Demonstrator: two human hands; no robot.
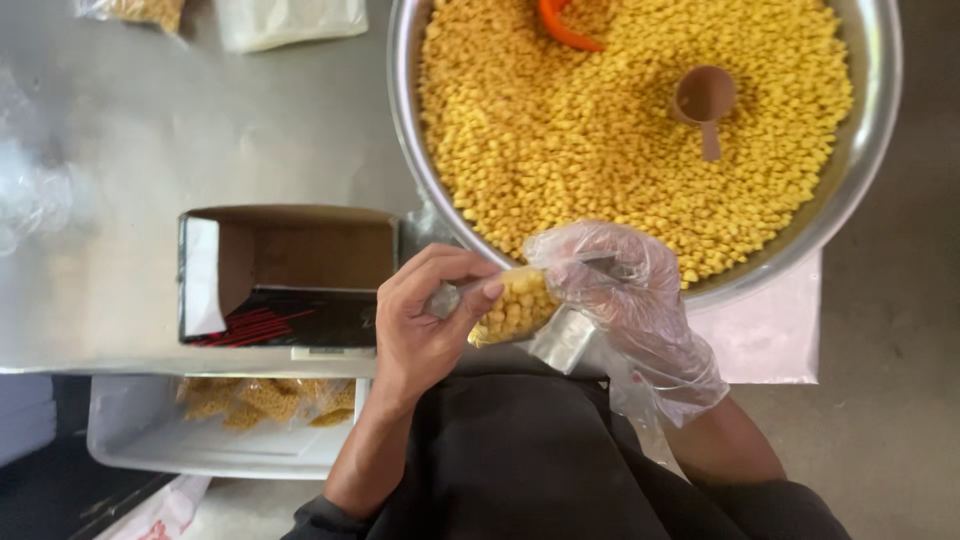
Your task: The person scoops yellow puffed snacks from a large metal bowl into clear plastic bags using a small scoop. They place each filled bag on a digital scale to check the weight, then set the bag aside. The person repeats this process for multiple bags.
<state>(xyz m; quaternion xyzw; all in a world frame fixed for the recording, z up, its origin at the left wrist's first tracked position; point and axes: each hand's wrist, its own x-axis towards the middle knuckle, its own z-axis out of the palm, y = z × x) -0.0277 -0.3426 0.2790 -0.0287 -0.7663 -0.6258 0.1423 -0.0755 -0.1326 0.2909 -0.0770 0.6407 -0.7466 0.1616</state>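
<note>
- Lower left of the frame, nearest the body: a white bin (150,440) under the table edge holds several filled pouches (265,398) of the yellow snack, so some packing looks already done.
- Centre, just above the dark apron: the small bag (512,308) sits between both hands, partly filled with yellow pieces, its empty clear end hanging down toward the lower right.
- Left hand (425,320), bare: fingers curled and closed, thumb and forefinger pinching the bag's left end, which looks gathered to a narrow neck.
- Right hand (625,300), in a loose clear glove: fingers bent around the bag's right side, holding it; the exact fingertip contact is blurred by the glove.
- By my reading the bag is filled and being gathered or closed; whether it is sealed cannot be told.
- Left of centre: an open cardboard box (290,275) on the steel table (130,140) with thin red ties (250,328) lying in it, none in hand.
- Upper half: a big steel bowl (870,150) heaped with yellow snack (600,140), so much remains to pack; a brown scoop (705,100) rests on it at the upper right, untouched, and an orange tool (562,25) shows at the top edge.
</note>
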